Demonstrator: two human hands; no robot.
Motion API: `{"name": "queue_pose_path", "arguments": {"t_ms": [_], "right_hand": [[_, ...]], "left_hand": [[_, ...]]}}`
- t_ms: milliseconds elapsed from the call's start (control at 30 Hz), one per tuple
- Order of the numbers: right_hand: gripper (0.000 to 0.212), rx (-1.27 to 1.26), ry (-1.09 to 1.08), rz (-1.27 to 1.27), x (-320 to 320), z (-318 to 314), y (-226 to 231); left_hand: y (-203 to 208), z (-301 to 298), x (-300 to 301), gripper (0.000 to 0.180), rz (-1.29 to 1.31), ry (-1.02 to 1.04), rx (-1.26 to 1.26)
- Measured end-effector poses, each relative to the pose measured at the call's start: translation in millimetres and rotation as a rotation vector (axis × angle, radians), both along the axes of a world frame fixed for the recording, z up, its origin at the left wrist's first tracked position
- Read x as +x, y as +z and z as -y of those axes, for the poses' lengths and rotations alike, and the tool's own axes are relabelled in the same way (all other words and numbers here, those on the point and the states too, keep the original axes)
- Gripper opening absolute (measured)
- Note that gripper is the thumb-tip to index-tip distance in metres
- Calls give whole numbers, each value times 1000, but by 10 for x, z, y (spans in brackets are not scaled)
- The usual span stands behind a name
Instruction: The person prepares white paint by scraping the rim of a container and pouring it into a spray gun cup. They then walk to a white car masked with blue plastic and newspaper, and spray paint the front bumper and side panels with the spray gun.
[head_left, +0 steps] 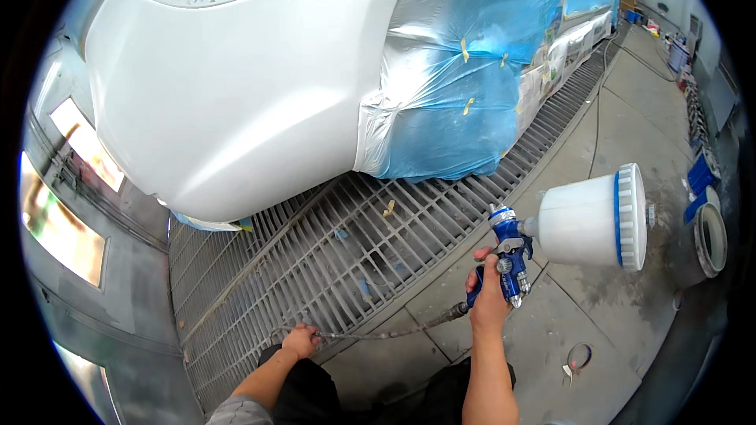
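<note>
My right hand [490, 303] is closed around the grip of a blue spray gun [513, 256], which is tilted so its white paint cup [579, 220] with a ribbed lid lies out to the right. From the gun's handle an air hose [378, 335] runs left to my left hand [301, 341], whose fingers are wrapped round it. Ahead of both hands, and apart from the gun, is a smooth white car body panel [236, 94]. Blue and clear masking film [453, 130], held by bits of yellow tape, covers the car beside the panel.
Metal floor grating [315, 267] runs under and alongside the car. On the concrete at right lie a tape roll [579, 356] and a bucket [709, 240]. A long hose [598, 110] trails along the floor farther back. Lit windows [63, 220] line the left wall.
</note>
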State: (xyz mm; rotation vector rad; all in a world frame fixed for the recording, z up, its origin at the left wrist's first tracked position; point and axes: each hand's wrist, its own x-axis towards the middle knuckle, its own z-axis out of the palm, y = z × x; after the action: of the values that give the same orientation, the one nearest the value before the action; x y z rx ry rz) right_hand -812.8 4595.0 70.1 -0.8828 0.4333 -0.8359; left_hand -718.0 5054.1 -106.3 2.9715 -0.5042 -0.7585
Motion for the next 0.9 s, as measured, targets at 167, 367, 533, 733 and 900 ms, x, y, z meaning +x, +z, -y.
{"name": "queue_pose_path", "arguments": {"t_ms": [167, 367, 533, 733, 900], "right_hand": [[19, -85, 68, -93, -162, -171, 99], [19, -225, 94, -172, -312, -774, 619], [33, -201, 67, -105, -535, -1350, 965], [41, -177, -111, -60, -767, -2159, 1525], [24, -126, 9, -156, -808, -2950, 1636]], "left_hand": [[8, -93, -18, 35, 90, -39, -162], [355, -325, -101, 26, 299, -3, -388], [546, -1135, 81, 19, 339, 164, -282], [-23, -2646, 136, 17, 290, 168, -208], [281, -3106, 279, 28, 116, 202, 86]]}}
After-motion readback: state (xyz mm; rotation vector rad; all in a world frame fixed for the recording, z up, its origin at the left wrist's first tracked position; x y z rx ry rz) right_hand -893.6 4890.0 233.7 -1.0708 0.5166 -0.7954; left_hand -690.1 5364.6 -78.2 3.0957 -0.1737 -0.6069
